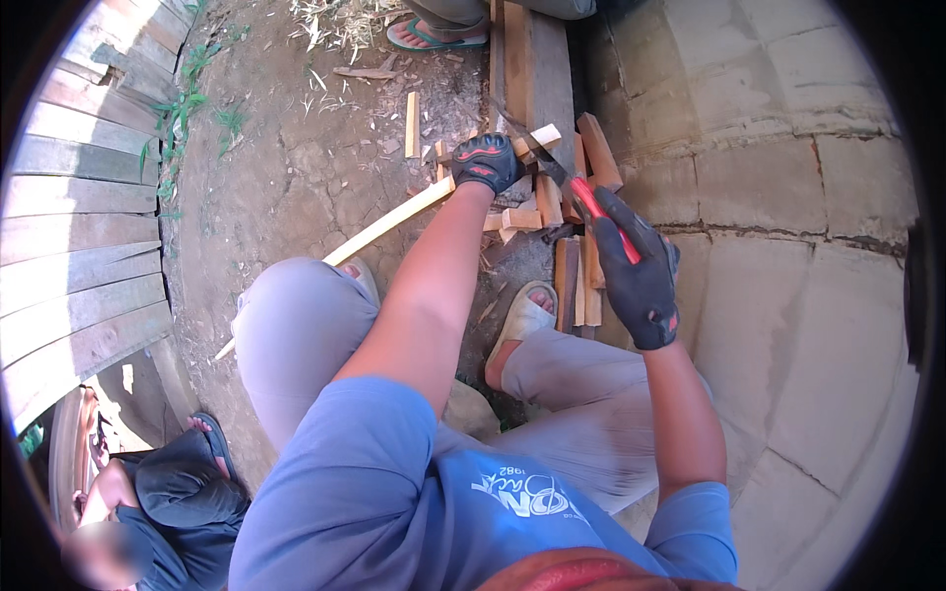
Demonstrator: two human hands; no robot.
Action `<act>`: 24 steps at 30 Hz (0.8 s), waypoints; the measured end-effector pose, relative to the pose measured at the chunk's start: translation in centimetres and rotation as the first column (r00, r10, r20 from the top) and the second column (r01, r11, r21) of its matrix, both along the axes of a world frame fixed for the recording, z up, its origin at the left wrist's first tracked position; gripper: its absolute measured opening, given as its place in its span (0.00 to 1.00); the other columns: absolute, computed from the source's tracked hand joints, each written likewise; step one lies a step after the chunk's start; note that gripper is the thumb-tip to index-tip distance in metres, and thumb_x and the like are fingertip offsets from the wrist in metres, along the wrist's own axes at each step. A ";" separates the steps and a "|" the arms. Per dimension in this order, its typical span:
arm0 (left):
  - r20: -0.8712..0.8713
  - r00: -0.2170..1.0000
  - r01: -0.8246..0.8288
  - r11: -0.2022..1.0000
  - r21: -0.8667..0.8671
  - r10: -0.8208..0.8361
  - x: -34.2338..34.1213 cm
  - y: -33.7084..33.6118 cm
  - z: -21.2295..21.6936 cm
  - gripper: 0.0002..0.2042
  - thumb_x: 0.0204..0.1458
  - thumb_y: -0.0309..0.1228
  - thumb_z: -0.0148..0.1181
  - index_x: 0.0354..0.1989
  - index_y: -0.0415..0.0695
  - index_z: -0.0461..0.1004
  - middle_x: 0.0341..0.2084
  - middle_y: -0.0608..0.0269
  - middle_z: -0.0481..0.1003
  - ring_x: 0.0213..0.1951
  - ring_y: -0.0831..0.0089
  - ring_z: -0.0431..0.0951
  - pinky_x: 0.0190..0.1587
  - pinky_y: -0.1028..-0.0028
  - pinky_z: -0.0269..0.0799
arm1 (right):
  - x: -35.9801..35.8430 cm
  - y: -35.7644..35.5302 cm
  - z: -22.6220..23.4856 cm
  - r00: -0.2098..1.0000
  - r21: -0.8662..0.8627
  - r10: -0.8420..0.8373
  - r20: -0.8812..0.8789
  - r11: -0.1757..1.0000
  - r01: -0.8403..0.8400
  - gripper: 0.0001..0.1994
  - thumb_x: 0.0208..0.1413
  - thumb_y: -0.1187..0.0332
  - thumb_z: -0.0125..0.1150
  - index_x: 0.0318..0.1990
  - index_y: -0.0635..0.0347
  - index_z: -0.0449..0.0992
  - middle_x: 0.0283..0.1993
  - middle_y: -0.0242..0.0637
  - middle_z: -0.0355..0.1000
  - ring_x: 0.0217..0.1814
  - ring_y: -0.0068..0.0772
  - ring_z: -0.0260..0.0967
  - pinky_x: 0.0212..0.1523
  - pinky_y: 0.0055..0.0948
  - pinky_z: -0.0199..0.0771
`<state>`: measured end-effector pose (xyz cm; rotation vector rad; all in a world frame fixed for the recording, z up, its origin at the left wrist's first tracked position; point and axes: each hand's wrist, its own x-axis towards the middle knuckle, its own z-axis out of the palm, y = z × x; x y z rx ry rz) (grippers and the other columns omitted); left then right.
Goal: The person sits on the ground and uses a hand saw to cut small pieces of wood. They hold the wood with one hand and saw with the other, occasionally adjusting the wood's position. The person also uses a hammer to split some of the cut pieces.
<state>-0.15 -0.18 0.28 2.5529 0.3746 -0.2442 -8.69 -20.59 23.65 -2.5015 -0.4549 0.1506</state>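
Observation:
My left hand [486, 164], in a black glove with red marks, is closed around a long pale wooden strip [394, 219]. The strip slants from beside my left knee up to the right, and its end sticks out past my fingers. In my right hand [636, 266], also gloved in black, is the red handle of a hand saw [553, 165]. Its dark, narrow blade lies across the strip near that end, just right of my left hand. Whether the teeth are in the wood is too small to tell.
Short wooden blocks [522, 219] lie piled below the strip. A thick plank [547, 74] runs away at the top, where another person's sandalled foot [439, 37] rests. A concrete block wall [759, 187] stands right, a plank fence [79, 217] left. Another person [187, 492] sits lower left.

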 end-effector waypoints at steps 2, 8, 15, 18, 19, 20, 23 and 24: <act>-0.014 1.000 -0.026 1.000 -0.015 0.026 -0.2 -0.2 -0.1 0.28 0.52 0.57 0.70 0.52 0.48 0.86 0.52 0.46 0.84 0.54 0.48 0.85 0.57 0.52 0.81 | 1.1 1.4 -1.2 1.000 0.010 0.004 -0.009 1.000 -0.003 0.17 0.71 0.61 0.61 0.63 0.50 0.83 0.51 0.50 0.85 0.51 0.54 0.83 0.55 0.42 0.80; -0.021 0.999 -0.030 0.999 0.013 0.031 -0.3 -1.0 0.4 0.25 0.51 0.54 0.73 0.48 0.47 0.87 0.48 0.49 0.86 0.51 0.51 0.87 0.55 0.55 0.82 | 5.7 1.8 -3.8 0.992 0.035 0.024 0.122 0.999 -0.029 0.18 0.69 0.55 0.59 0.58 0.51 0.86 0.50 0.48 0.85 0.54 0.54 0.81 0.57 0.47 0.78; -0.015 0.999 -0.043 0.997 0.068 0.044 0.2 -1.4 -0.7 0.27 0.51 0.56 0.72 0.50 0.48 0.86 0.48 0.50 0.86 0.51 0.51 0.87 0.54 0.54 0.82 | 6.7 2.0 -3.5 0.996 0.053 0.003 0.091 0.999 -0.008 0.19 0.69 0.52 0.59 0.56 0.51 0.87 0.52 0.45 0.85 0.53 0.52 0.82 0.58 0.44 0.79; 0.010 0.999 -0.050 0.996 0.073 0.050 0.1 -2.2 -0.4 0.25 0.52 0.55 0.70 0.49 0.48 0.86 0.46 0.48 0.86 0.51 0.50 0.87 0.53 0.52 0.81 | 5.7 0.3 -5.4 0.994 0.100 0.048 0.100 0.993 -0.058 0.19 0.70 0.54 0.59 0.59 0.53 0.85 0.52 0.47 0.84 0.55 0.51 0.82 0.58 0.44 0.79; 0.012 0.998 -0.056 0.995 0.078 0.056 -0.2 -2.3 -0.4 0.25 0.52 0.55 0.70 0.49 0.48 0.86 0.46 0.48 0.86 0.50 0.50 0.87 0.53 0.51 0.81 | 5.2 -0.2 -5.8 0.994 0.154 0.066 0.090 0.985 -0.080 0.19 0.70 0.54 0.59 0.60 0.53 0.84 0.52 0.48 0.84 0.55 0.51 0.82 0.58 0.44 0.79; 0.030 0.999 -0.048 0.991 0.121 0.045 -0.4 -2.2 -0.2 0.25 0.53 0.56 0.69 0.49 0.49 0.86 0.47 0.48 0.86 0.51 0.50 0.87 0.53 0.51 0.80 | 4.5 -1.0 -5.9 0.998 0.165 0.052 0.045 0.985 -0.059 0.19 0.70 0.55 0.60 0.60 0.52 0.84 0.54 0.48 0.84 0.57 0.50 0.81 0.59 0.44 0.79; -0.015 0.999 -0.040 0.996 0.085 0.042 -0.5 -2.1 0.4 0.26 0.54 0.57 0.68 0.51 0.48 0.85 0.47 0.48 0.86 0.51 0.49 0.87 0.54 0.50 0.80 | 4.2 -2.8 -5.8 0.998 0.192 0.062 -0.003 0.980 -0.060 0.18 0.71 0.57 0.61 0.61 0.51 0.84 0.56 0.49 0.83 0.60 0.50 0.81 0.60 0.43 0.78; -0.018 1.000 -0.020 0.997 0.073 0.021 -0.2 -2.1 0.6 0.28 0.54 0.59 0.68 0.50 0.47 0.86 0.48 0.47 0.86 0.52 0.49 0.86 0.53 0.51 0.80 | 4.8 -3.0 -5.9 0.996 0.200 0.087 0.037 0.975 -0.093 0.18 0.71 0.57 0.61 0.61 0.52 0.84 0.55 0.49 0.83 0.59 0.50 0.81 0.59 0.43 0.78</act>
